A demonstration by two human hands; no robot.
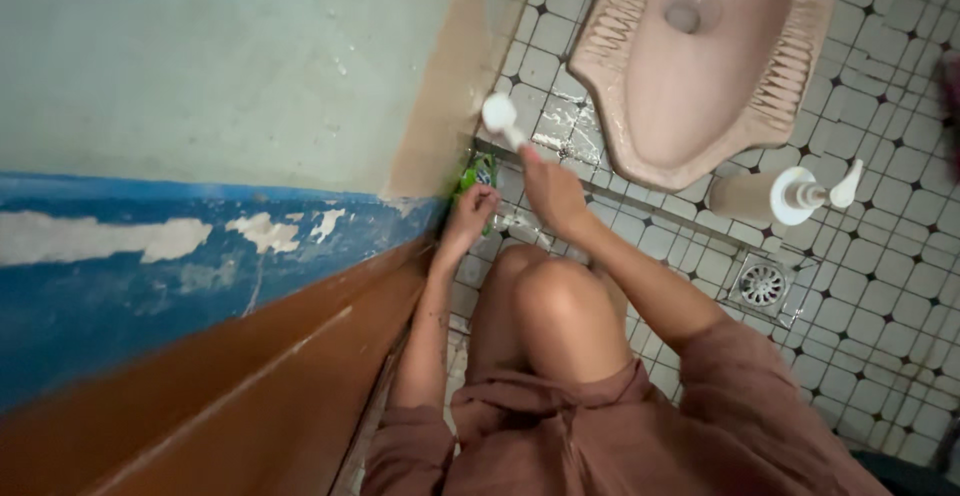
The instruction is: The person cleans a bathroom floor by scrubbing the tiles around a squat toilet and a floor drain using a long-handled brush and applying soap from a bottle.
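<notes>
At frame centre, a green packet [479,172] was gripped by the left hand [468,212] beside the wall [200,66]. Just right, a white brush [503,116] was held closed in the right hand [552,194], below the pink pan [700,56].

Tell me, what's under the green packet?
Under the green packet, white floor tiles show around it. The left hand covers its lower end, so that part stays hidden.

A pink squat toilet [700,66] fills the upper right of the frame, a pump bottle [780,196] lies below it, and a floor drain [762,284] sits lower right on white tiles [880,306].
</notes>
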